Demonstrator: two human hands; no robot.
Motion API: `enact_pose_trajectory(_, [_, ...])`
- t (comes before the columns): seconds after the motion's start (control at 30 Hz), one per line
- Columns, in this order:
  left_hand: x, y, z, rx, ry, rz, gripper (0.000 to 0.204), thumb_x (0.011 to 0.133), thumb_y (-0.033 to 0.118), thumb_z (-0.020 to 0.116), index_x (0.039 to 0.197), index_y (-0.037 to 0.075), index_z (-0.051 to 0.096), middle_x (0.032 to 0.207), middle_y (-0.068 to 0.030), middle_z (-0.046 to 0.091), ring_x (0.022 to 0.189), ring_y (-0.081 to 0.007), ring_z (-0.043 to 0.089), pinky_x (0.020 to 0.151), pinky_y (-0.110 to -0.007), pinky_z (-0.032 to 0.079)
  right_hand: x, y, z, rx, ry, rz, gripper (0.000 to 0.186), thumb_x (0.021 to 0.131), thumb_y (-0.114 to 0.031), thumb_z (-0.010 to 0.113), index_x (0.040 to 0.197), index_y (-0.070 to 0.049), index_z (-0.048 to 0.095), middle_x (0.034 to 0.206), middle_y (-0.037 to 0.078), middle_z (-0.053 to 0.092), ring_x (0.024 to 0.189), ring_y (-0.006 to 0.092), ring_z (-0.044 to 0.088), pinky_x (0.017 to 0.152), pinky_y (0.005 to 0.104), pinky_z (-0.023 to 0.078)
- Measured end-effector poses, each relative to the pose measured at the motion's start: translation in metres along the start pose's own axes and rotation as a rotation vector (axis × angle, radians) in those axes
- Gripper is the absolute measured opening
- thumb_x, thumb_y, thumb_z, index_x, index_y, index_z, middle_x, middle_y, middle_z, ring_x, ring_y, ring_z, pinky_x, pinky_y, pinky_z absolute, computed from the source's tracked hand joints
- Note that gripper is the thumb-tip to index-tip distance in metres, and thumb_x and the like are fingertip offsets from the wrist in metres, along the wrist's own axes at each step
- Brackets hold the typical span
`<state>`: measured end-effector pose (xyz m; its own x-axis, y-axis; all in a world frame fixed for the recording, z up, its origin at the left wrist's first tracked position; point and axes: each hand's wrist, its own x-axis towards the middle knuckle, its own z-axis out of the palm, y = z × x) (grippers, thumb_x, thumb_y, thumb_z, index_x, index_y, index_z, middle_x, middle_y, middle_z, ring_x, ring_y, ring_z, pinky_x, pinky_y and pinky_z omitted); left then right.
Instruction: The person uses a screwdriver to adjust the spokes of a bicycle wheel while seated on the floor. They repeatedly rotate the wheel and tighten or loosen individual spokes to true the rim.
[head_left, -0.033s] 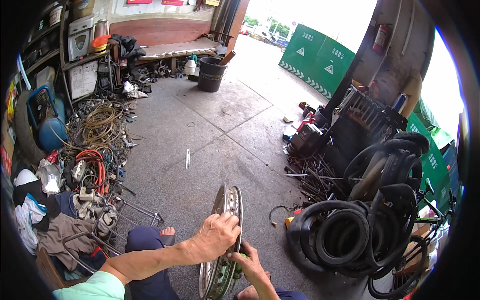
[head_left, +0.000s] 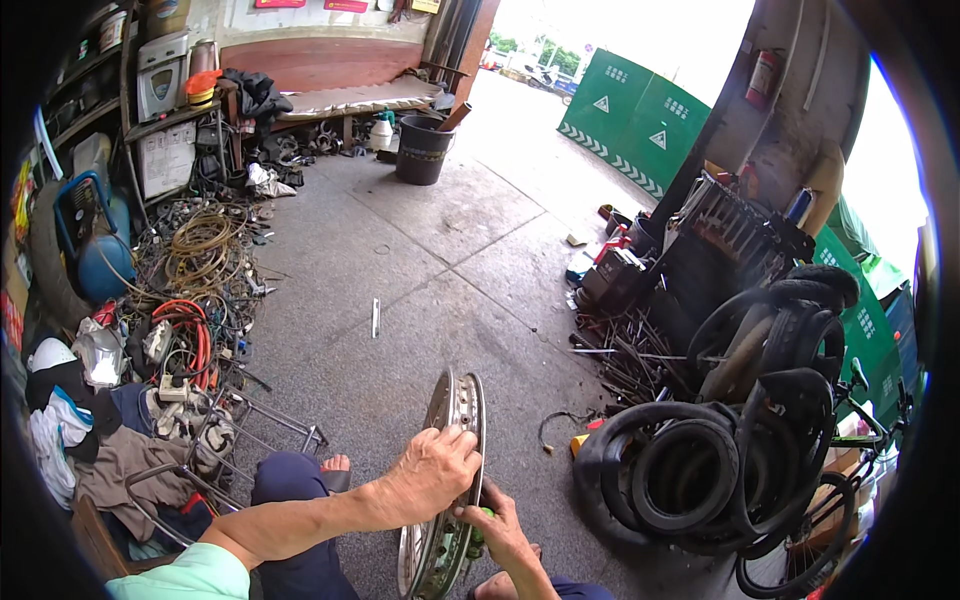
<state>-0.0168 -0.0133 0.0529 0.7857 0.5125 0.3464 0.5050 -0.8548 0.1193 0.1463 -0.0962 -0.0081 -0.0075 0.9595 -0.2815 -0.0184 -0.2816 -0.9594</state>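
Observation:
A bare silver metal wheel rim (head_left: 410, 570), with a row of holes round its band, stands upright between my knees. My left hand (head_left: 432, 470) reaches across from the left, its fingers curled over the upper part of the rim. My right hand (head_left: 500, 525) is closed at the rim's right side, lower down, with the thumb against the rim's edge. A green part (head_left: 477, 545) shows just beside the right thumb; whether it is a hub or something held, I cannot tell. What the left fingertips pinch is hidden.
Black tyres (head_left: 690, 470) are piled at right, beside a heap of thin dark rods (head_left: 645, 370). Tangled cables (head_left: 205, 250) and clothes (head_left: 135, 470) lie left, near a metal tube frame (head_left: 270, 420). A black bucket (head_left: 420, 155) stands ahead; a thin strip (head_left: 376, 318) lies on the floor.

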Motion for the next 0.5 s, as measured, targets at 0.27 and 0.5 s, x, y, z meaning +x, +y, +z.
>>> enact_pose_trajectory(0.27, [-0.002,-0.0059,0.0021,-0.109,0.0,-0.033,0.025,0.075,0.015,0.069,0.096,0.001,0.065,0.098,-0.0114,0.058,0.097,-0.0252,0.06,0.08,-0.038,0.05,-0.001,-0.0012,0.0014,0.003,-0.006,-0.013,0.044,0.078,-0.006,0.069,0.119,0.004,0.059,0.103,0.006,0.067,0.094,0.0126,0.059,0.086,0.0286,0.048])
enact_pose_trajectory(0.5, [-0.0021,-0.005,0.0017,-0.056,-0.025,-0.014,0.023,0.08,0.017,0.068,0.097,0.001,0.065,0.098,-0.011,0.058,0.098,-0.0246,0.06,0.08,-0.037,0.051,-0.0019,-0.0031,0.0006,-0.023,-0.01,0.033,0.046,0.077,-0.005,0.069,0.121,0.003,0.058,0.104,0.006,0.066,0.096,0.0126,0.059,0.087,0.0283,0.047])
